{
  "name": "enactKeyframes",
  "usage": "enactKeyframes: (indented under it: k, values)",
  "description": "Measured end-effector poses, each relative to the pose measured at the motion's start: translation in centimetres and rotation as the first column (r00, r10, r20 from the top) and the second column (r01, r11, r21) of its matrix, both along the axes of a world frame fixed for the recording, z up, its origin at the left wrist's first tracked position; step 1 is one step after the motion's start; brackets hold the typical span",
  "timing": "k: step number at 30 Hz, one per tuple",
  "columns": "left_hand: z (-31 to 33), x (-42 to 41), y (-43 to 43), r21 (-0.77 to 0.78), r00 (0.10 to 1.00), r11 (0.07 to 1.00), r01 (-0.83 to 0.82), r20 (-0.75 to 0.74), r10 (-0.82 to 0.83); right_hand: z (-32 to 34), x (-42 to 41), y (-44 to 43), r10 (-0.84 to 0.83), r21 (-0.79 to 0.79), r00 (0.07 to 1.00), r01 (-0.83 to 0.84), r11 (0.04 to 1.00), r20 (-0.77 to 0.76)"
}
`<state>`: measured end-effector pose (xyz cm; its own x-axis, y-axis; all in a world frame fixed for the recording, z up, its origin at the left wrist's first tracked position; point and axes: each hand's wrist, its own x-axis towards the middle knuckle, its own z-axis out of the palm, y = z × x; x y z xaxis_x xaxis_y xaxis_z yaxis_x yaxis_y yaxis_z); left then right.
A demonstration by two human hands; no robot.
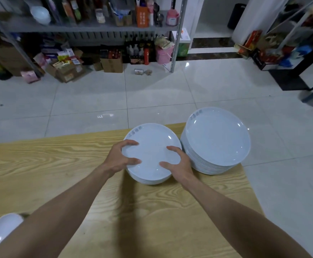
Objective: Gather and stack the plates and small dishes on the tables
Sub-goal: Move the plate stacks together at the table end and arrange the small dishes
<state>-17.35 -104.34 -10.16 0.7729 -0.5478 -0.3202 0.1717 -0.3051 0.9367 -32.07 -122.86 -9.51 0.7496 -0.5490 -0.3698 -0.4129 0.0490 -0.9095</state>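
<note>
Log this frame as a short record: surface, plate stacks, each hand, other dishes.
surface: wooden table
stacks: smaller plate stack at centre; taller stack of larger plates to its right, by the table's far right corner
stack gap: cannot tell whether they touch
left hand: fingers curled over the smaller stack's left rim
right hand: fingers curled over its right rim
other: white dish at the picture's lower left, partly cut off
</note>
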Motion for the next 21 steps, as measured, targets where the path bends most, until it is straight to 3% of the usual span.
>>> enactKeyframes:
  k: [21]
  values:
    - [-2.6, 1.4, 0.1, 0.018, 0.997, 1.000, -0.005, -0.075, 0.007, -2.2, 1.6, 0.2, -0.002, 0.013, 1.000, 0.002, 1.000, -0.018]
